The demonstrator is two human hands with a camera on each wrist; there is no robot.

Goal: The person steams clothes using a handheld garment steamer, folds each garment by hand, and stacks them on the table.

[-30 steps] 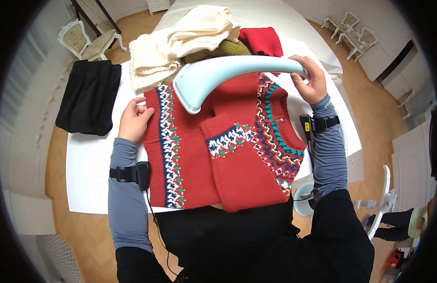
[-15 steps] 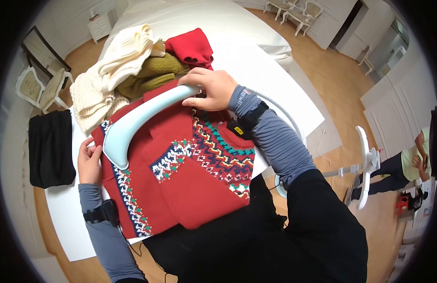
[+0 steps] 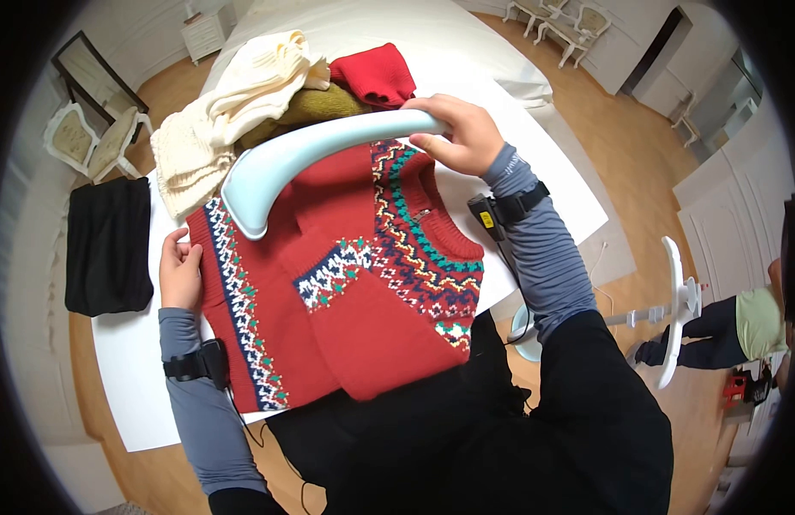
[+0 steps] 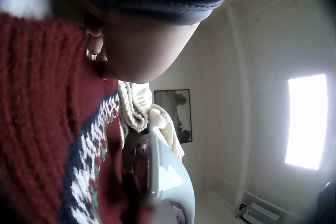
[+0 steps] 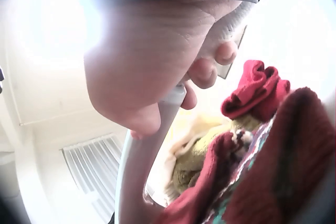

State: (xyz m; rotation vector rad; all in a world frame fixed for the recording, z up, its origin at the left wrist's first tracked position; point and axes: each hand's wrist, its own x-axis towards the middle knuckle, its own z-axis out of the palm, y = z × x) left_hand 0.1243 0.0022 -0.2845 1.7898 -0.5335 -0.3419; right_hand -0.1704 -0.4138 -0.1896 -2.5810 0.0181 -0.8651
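A red knit sweater (image 3: 329,283) with patterned bands lies folded over the white table, its ribbed hem toward the left. My right hand (image 3: 466,133) grips the handle end of a light blue garment steamer (image 3: 320,150). The steamer's wide head hovers over the sweater near the hem band. In the right wrist view, the fingers and thumb wrap the steamer handle (image 5: 142,166). My left hand (image 3: 181,273) pinches the hem edge at the left side. The left wrist view shows the ribbed hem (image 4: 37,124) close by, with the fingertips partly hidden behind the hand.
Cream knits (image 3: 251,94), an olive knit (image 3: 320,105) and a bright red knit (image 3: 376,75) are heaped at the back. A folded black garment (image 3: 110,245) lies at the left table edge. A white stand (image 3: 672,313) and a person (image 3: 740,326) are off to the right.
The steamer swept left to the hem band, then back right and away from me. My left hand keeps its place at the hem. The head view has swung right.
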